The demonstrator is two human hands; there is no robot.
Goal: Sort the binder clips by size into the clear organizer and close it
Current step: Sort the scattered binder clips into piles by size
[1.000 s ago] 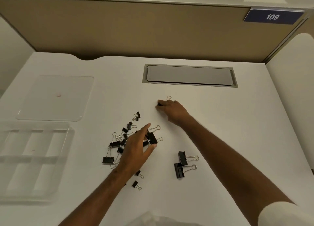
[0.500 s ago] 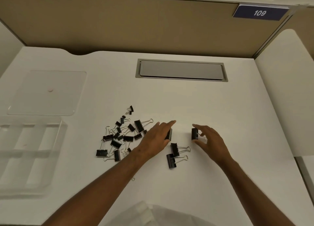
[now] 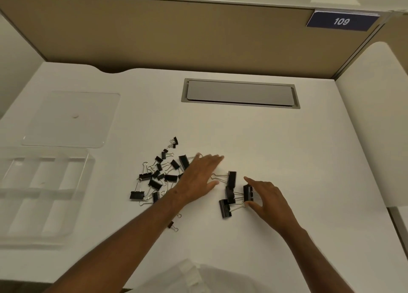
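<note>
A pile of black binder clips (image 3: 159, 175) of mixed sizes lies at the middle of the white desk. My left hand (image 3: 198, 178) hovers flat at the pile's right edge, fingers spread, holding nothing. To its right, three large clips (image 3: 229, 194) lie grouped together. My right hand (image 3: 268, 199) pinches a fourth large binder clip (image 3: 248, 192) between forefinger and thumb, touching that group. The clear organizer (image 3: 13, 204) stands open at the left edge, and its compartments look empty. Its clear lid (image 3: 70, 118) lies flat behind it.
A small stray clip (image 3: 172, 226) lies by my left forearm. A grey cable flap (image 3: 240, 93) is set into the desk at the back. A tan partition (image 3: 176, 34) with a "109" label (image 3: 341, 21) closes the rear. The desk ends at the right.
My right hand carried a large clip from the far middle of the desk down to the group at the right. My left hand slid another large clip to that group and let it go.
</note>
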